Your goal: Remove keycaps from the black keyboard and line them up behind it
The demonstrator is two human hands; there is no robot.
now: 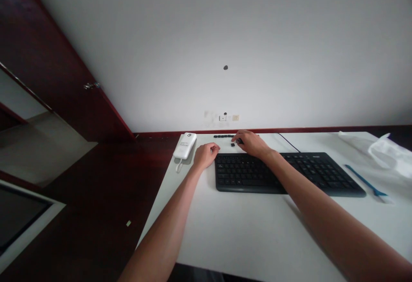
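A black keyboard [305, 172] lies on the white table [244, 235]. My right hand [252, 142] reaches past its far edge, fingers curled down onto a small black keycap [240, 141] among loose keycaps; a row of them [223, 136] lies by the wall and a single one [232, 144] sits apart. My left hand [206, 154] rests loosely curled on the table beside the keyboard's far left corner; whether it holds anything is hidden.
A white device [185, 145] with a cord lies at the table's far left corner. A blue stick-like tool [365, 181] and a crumpled white plastic bag [391, 153] lie to the right. A dark red floor and door are on the left.
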